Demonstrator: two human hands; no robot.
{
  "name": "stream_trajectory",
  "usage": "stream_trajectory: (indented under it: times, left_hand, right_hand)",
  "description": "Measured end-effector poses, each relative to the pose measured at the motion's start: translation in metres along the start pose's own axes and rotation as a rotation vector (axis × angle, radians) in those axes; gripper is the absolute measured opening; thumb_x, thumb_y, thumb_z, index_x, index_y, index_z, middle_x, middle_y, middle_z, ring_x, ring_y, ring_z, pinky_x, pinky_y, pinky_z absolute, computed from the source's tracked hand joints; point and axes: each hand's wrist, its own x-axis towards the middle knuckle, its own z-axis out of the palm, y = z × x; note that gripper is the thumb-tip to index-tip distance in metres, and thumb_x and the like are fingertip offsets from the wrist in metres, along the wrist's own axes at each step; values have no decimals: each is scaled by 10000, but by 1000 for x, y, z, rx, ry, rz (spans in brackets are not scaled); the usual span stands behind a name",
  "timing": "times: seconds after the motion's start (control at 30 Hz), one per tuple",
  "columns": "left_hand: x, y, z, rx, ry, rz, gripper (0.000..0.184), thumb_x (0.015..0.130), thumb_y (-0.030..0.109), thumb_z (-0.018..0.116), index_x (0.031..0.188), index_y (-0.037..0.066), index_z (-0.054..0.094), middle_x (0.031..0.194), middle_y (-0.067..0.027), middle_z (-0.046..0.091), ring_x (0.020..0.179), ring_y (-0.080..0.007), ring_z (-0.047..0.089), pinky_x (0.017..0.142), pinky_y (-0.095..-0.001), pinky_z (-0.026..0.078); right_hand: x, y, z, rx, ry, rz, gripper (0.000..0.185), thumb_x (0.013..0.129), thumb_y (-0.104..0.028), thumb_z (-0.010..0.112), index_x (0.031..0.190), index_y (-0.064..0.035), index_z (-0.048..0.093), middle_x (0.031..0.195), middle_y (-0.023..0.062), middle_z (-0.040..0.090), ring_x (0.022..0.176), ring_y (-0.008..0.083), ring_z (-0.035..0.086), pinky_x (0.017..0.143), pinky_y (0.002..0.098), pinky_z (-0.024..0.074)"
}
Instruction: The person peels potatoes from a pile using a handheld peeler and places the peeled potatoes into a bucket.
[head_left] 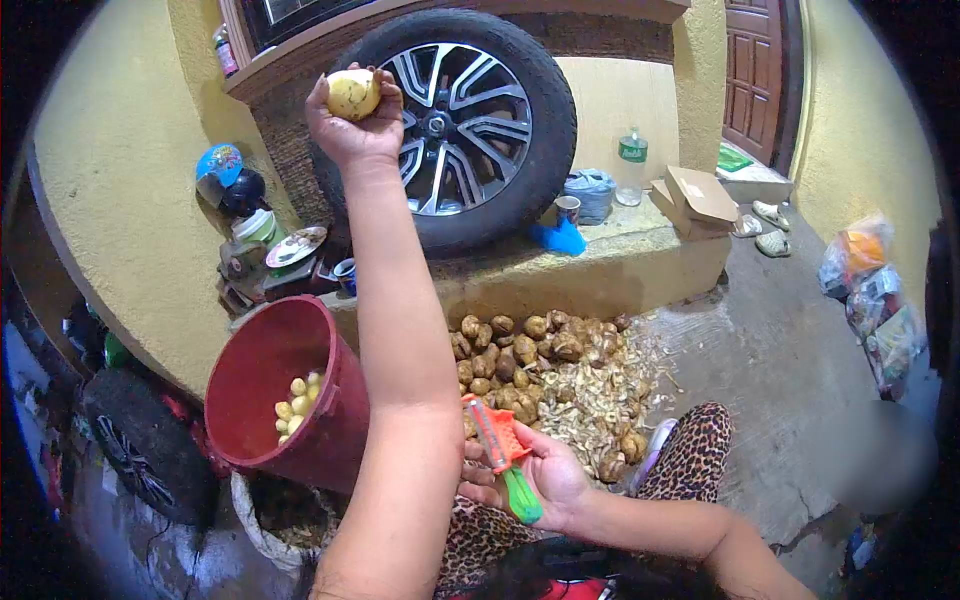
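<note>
My left hand [358, 125] is raised high in front of the car wheel, fingers curled around a peeled, pale yellow potato [353, 94] with dark marks on it. Low in the middle, my right hand [545, 475] holds a peeler with an orange head [495, 436] and a green handle, lying across the palm and fingers. Behind the peeler is a heap of brown, unpeeled potatoes [520, 352] on the ground. Pale peel scraps [585, 400] spread beside them. To the left of my left forearm, a red bucket [235, 400] holds several peeled potatoes [298, 405].
A large tyre with an alloy wheel [437, 125] leans on the concrete ledge [640, 262]. On the ledge are a plastic bottle [631, 170], a cardboard box [697, 200] and a blue bag [590, 195]. Slippers [772, 230] and filled plastic bags [872, 290] lie at the right.
</note>
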Motion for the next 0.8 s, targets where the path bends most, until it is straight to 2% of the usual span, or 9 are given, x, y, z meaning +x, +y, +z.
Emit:
stream_trajectory:
  times: [0.07,0.17,0.33,0.5,0.57,0.63,0.67,0.77,0.8]
  left_hand:
    - [3,8,-1,-1,-45,-32,450,649,290,652,936,-26,509,820,-143,527,721,-264,555,613,-296,489]
    - [4,15,-8,-65,-81,-71,456,652,306,649,930,-31,518,819,-148,526,714,-267,546,601,-298,489]
    - [-4,12,-14,-71,-96,-85,464,657,319,642,934,-32,518,818,-158,523,716,-267,545,607,-312,489]
    - [3,20,-14,-65,-133,-75,498,652,330,642,962,-33,503,841,-161,511,739,-261,531,600,-305,469]
    - [4,24,-17,-130,-186,-68,536,630,284,650,993,-70,475,899,-169,474,808,-270,489,650,-321,441]
    - [1,23,-14,-161,-222,-55,545,629,284,650,1001,-72,473,906,-168,469,812,-269,485,646,-320,439]
    - [-1,23,-14,-189,-198,-75,556,631,283,651,1016,-73,467,921,-173,461,821,-271,481,647,-317,435]
    - [-2,24,-11,-103,-179,-113,521,669,335,631,996,-45,490,889,-178,502,776,-271,518,622,-306,455]
    - [0,26,-14,-82,-191,-114,522,669,335,631,998,-46,494,898,-183,504,776,-274,518,623,-304,453]
  right_hand:
    - [-6,3,16,-44,91,-46,460,924,-361,261,1223,-45,411,1151,151,530,979,288,556,878,457,433]
    - [-9,6,5,-24,26,-46,451,921,-352,273,1203,-36,428,1156,151,527,975,290,556,857,438,449]
    - [1,-2,12,-28,83,-186,477,916,-370,273,1211,-23,414,1124,141,538,979,260,552,879,419,438]
    - [-18,15,14,-90,95,-29,476,920,-357,259,1230,-25,403,1136,151,530,1019,267,537,925,432,404]
    - [-14,18,5,-89,123,-102,469,923,-349,265,1227,-21,403,1140,155,527,995,269,545,928,429,403]
    - [0,12,-4,202,-227,-93,461,925,-342,268,1227,-22,404,1147,156,523,981,268,547,944,435,388]
    - [2,12,-1,-2,132,-164,455,926,-339,266,1226,-27,408,1128,141,537,972,255,551,930,433,392]
    - [-7,15,-18,150,-262,-43,433,926,-347,287,1214,-58,431,1155,107,538,1025,238,531,901,412,416]
    - [-16,17,2,-35,84,-76,426,926,-334,287,1221,-59,425,1175,111,529,1058,237,519,903,410,413]
